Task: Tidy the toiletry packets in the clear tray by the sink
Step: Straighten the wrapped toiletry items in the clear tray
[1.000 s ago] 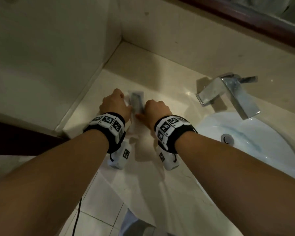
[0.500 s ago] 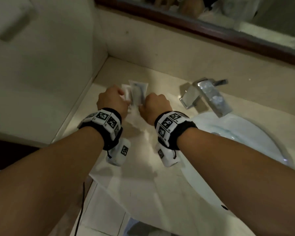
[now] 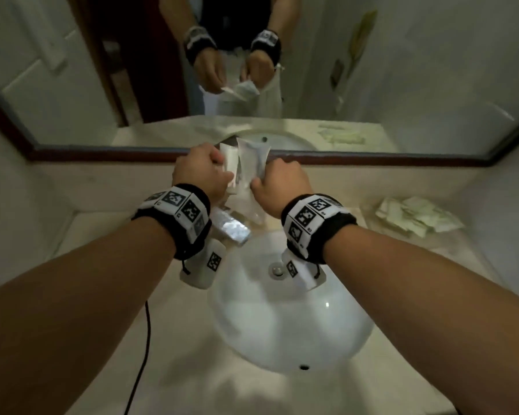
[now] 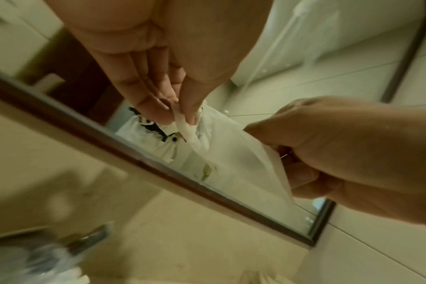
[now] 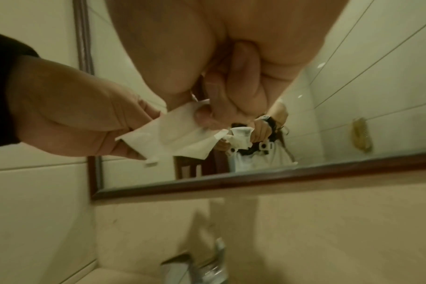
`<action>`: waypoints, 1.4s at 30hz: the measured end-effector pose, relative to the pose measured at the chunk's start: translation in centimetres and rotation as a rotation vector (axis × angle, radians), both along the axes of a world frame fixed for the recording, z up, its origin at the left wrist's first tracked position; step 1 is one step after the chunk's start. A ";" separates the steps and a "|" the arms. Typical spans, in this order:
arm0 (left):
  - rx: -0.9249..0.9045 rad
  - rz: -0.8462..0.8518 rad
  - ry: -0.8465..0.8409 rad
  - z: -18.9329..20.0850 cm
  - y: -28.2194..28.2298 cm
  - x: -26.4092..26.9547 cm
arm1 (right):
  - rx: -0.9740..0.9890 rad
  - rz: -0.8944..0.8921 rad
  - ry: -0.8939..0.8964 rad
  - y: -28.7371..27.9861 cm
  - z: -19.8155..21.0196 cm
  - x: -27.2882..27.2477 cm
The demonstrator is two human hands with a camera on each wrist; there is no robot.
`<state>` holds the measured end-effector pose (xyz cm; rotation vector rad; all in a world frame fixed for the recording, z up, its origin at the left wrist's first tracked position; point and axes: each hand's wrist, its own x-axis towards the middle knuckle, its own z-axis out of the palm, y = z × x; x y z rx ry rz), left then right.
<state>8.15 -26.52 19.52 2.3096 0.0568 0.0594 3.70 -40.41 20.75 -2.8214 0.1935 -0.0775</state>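
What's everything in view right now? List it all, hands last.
Held packets: at least two, white and translucent, raised over the tap between both hands.
Packet pile: several, pale whitish, on the counter right of the basin; a clear tray around them cannot be made out.
Tap: one, chrome, behind the basin, partly hidden by the left wrist.
Basin: one, white, set in the counter.
Counter: one, beige stone.
Mirror: one, dark wood frame, on the back wall.
Cable: one, black, hanging below the left arm.
Left hand: pinches the packets.
Right hand: grips the packets.
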 end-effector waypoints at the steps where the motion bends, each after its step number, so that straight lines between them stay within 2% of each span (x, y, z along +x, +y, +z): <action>1: 0.002 -0.043 -0.013 0.9 -2.0 -0.1 | -0.012 -0.022 -0.020 -2.1 0.7 -0.4; 6: -0.027 -0.219 -0.065 3.8 -13.1 -1.5 | -0.010 -0.210 -0.066 -14.0 2.7 -4.1; 11: -0.068 -0.398 -0.031 4.3 -25.2 -4.6 | 0.018 -0.419 -0.084 -26.4 2.5 -9.1; 16: -0.039 -0.578 -0.013 2.5 -36.2 -7.9 | 0.136 -0.662 -0.040 -37.7 0.1 -14.3; 20: 0.050 -0.722 0.040 -0.6 -42.9 -9.6 | 0.258 -0.814 0.032 -44.0 -3.7 -17.1; 24: 0.174 -0.811 0.103 -5.0 -46.9 -10.2 | 0.356 -0.896 0.098 -47.1 -8.4 -18.5; 30: 0.419 -0.871 0.189 -11.3 -49.2 -9.2 | 0.483 -0.932 0.240 -48.7 -14.8 -18.2; 33: 0.536 -0.895 0.228 -13.3 -49.4 -8.7 | 0.516 -0.959 0.301 -49.1 -16.9 -17.8; 42: 0.848 -1.093 0.199 -16.9 -49.3 -7.2 | 0.510 -0.984 0.430 -49.2 -20.9 -16.2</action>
